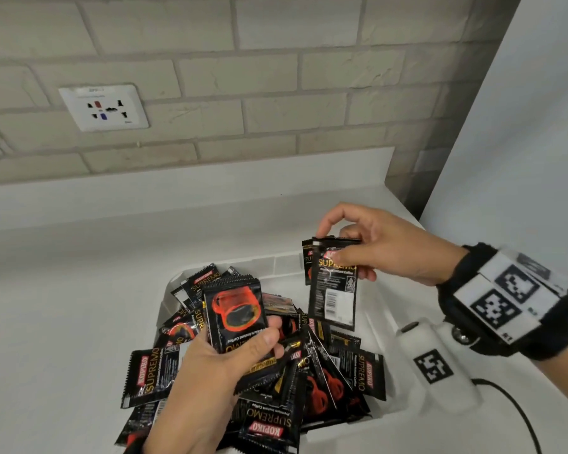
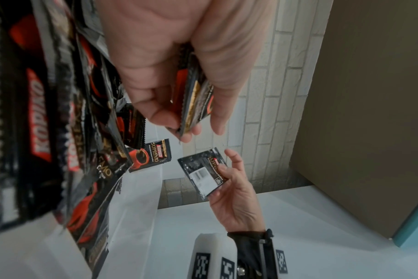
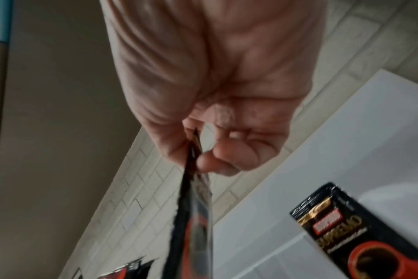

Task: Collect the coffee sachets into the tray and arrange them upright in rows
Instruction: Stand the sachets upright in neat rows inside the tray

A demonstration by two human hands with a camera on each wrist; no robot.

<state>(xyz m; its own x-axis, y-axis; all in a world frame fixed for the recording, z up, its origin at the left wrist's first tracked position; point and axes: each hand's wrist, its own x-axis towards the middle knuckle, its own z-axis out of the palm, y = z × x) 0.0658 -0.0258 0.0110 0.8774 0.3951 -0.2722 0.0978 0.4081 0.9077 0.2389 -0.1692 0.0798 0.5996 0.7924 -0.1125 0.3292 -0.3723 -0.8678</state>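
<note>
A left hand [image 1: 210,371], closest to the lens at the near edge of a white tray [image 1: 386,329], grips a small bunch of coffee sachets [image 1: 235,311], thumb across the lower part of the front packet and fingers curled behind. The front packet's printed red cup faces up and its text reads upside down; most of the bunch stands clear above the thumb. The wrist view shows the packets edge-on, sandwiched between thumb and fingers [image 2: 165,113].

Beneath it, a loose pile of black sachets [image 1: 325,375] fills the left and middle of the tray, several spilling over its near left corner onto the white counter [image 1: 63,290].

The right hand [image 1: 384,250], over the tray's far right corner, pinches two more sachets [image 1: 333,290] by their top edges between thumb and fingertips, so that they hang upright below the grip, barcode side towards the camera, above the bare right side of the tray. A black wrist strap [image 1: 505,303] carries square coded markers.

A socket plate [image 1: 104,108] sits on the brick-tiled wall [image 1: 276,93] behind the counter.
</note>
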